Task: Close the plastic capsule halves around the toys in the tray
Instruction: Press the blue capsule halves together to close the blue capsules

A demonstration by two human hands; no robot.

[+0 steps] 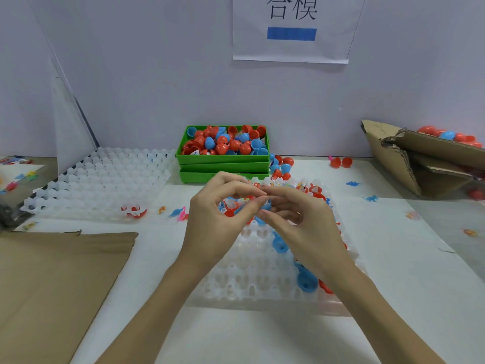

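Observation:
A translucent white tray (pixel 252 285) with many cups lies on the table in front of me. Red and blue capsule halves with toys sit in its far rows, and blue halves (pixel 305 281) lie along its right side. My left hand (pixel 212 222) and my right hand (pixel 301 222) meet above the tray's middle. Their fingertips pinch a small blue capsule half (pixel 265 204) with a clear-wrapped toy between them; the hands hide most of it.
Stacked green bins (pixel 223 164) behind the tray hold several red and blue capsule halves. A second white tray (pixel 99 179) lies at the left. Torn cardboard box (pixel 420 158) at right holds capsules. Flat cardboard (pixel 52 285) lies at front left. Loose toys dot the table.

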